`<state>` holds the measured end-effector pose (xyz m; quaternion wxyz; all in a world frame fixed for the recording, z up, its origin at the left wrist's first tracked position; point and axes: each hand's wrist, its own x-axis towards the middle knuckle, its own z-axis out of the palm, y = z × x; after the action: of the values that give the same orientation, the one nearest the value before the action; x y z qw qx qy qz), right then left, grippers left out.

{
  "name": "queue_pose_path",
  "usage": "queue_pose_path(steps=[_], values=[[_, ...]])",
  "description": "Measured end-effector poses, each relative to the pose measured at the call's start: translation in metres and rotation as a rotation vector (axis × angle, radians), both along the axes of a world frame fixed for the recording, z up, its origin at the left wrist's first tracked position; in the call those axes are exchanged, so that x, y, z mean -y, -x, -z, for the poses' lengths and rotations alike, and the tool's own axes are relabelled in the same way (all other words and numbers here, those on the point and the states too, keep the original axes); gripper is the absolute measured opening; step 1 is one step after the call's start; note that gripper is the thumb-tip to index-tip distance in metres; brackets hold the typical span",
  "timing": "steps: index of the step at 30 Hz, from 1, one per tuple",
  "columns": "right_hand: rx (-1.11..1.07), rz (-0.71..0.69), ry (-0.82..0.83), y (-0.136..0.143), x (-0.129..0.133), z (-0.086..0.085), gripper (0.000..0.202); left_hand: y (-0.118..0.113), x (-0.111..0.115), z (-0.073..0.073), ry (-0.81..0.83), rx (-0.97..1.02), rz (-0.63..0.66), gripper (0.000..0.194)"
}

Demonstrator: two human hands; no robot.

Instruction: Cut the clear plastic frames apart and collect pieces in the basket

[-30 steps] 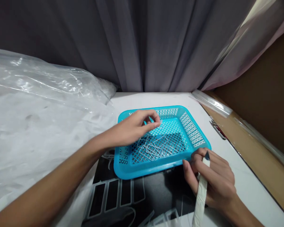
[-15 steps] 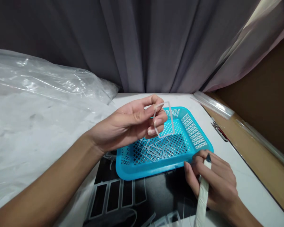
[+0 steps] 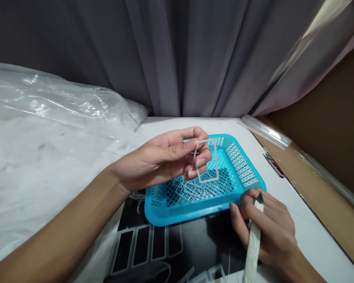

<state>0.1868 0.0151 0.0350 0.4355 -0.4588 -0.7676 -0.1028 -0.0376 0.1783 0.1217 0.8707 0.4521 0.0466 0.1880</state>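
Note:
Between thumb and fingers, my left hand pinches a thin clear rectangular frame by its upper left corner, above a blue basket. Several similar thin frames lie in a loose pile on the basket floor. My right hand is wrapped round a white-wrapped tool with a dark pointed tip, close by the basket's right front corner. Under the basket's front lies a black sheet, with larger translucent frames on it.
A large clear plastic bag with white contents fills the left side. Grey curtains hang behind the white table. On the right are a brown board, its metal clip and clear plastic strips.
My left hand has lowered slightly with the clear frame, which now hangs lower over the basket. My right hand and its tool are almost unmoved.

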Motion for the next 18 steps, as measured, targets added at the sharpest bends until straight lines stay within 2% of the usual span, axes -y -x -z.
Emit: queue_pose_path(steps=[6, 8, 11, 13, 16, 18], values=[[-0.058, -0.025, 0.021, 0.0, -0.002, -0.002, 0.032, -0.001, 0.0, 0.001, -0.027, 0.001, 0.015, 0.012], [-0.192, -0.1, 0.116, 0.002, -0.001, -0.007, 0.028, -0.004, 0.003, 0.002, -0.045, -0.021, 0.027, 0.012], [-0.488, -0.267, 0.352, 0.006, 0.001, -0.017, 0.02, -0.012, 0.013, 0.002, -0.078, -0.066, 0.057, 0.012], [-0.672, -0.309, 0.487, 0.008, 0.001, -0.021, 0.017, -0.017, 0.022, 0.001, -0.122, -0.087, 0.076, 0.012], [-0.922, -0.35, 0.586, 0.009, 0.003, -0.021, 0.023, -0.023, 0.031, -0.002, -0.201, -0.134, 0.091, 0.012], [-0.998, -0.407, 0.621, 0.008, 0.004, -0.02, 0.029, -0.024, 0.035, -0.004, -0.234, -0.175, 0.091, 0.012]])
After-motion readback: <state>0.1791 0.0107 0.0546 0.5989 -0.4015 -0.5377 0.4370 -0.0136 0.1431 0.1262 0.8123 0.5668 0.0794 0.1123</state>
